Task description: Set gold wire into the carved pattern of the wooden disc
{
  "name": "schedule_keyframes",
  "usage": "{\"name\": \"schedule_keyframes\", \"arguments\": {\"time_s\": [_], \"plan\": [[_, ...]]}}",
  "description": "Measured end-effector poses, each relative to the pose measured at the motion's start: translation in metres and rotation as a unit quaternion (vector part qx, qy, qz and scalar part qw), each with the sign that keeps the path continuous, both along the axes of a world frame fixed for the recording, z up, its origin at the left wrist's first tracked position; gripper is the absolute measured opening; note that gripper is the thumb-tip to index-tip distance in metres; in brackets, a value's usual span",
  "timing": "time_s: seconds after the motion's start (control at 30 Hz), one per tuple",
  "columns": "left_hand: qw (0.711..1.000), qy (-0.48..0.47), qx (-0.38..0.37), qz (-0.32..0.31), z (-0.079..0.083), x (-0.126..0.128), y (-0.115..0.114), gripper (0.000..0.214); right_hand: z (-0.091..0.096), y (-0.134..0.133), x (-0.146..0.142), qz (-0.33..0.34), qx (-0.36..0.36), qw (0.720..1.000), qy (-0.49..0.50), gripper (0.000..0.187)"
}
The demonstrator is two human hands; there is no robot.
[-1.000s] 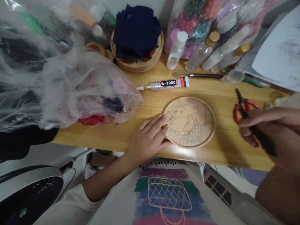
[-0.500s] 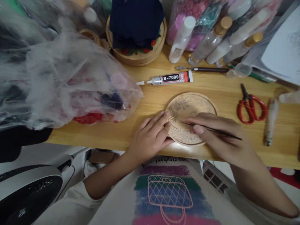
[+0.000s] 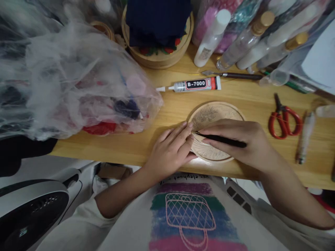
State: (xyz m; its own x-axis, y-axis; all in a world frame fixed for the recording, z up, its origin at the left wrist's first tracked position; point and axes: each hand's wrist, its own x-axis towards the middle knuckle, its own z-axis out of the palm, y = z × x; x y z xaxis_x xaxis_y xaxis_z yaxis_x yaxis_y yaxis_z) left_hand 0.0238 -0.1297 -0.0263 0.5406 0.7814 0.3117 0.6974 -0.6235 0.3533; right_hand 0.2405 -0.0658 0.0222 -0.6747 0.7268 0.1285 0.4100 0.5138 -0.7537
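A round wooden disc (image 3: 212, 113) with a fine engraved bird drawing lies near the front edge of the wooden table (image 3: 125, 146). My left hand (image 3: 172, 150) rests flat on the table, fingers together, its fingertips against the disc's left rim. My right hand (image 3: 235, 139) lies over the disc and pinches thin black tweezers (image 3: 222, 139), whose tip points left at the disc's left edge, close to my left fingertips. Most of the disc's lower half is hidden under my right hand.
A B-7000 glue tube (image 3: 192, 84) lies just behind the disc. Red scissors (image 3: 284, 116) and a slim tool (image 3: 303, 137) lie at the right. Bottles (image 3: 213, 36), a round box with dark cloth (image 3: 157, 31) and a big plastic bag (image 3: 65, 80) crowd the back and left.
My right hand came in from the right edge with the tweezers, moved over the disc and brought the tip to its left edge. My left hand stayed at the rim.
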Motion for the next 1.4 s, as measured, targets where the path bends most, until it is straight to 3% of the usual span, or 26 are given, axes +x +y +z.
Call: {"name": "schedule_keyframes", "arguments": {"time_s": [0.53, 1.4], "plan": [[1.0, -0.002, 0.012, 0.0, 0.0, 0.001, 0.001, 0.042, -0.006, 0.014, -0.001, 0.055, 0.016, 0.998, 0.005, 0.016], [1.0, 0.007, 0.01, -0.002, 0.0, 0.0, 0.001, 0.041, -0.006, 0.019, 0.0, 0.078, -0.02, 0.997, 0.013, 0.019]]}}
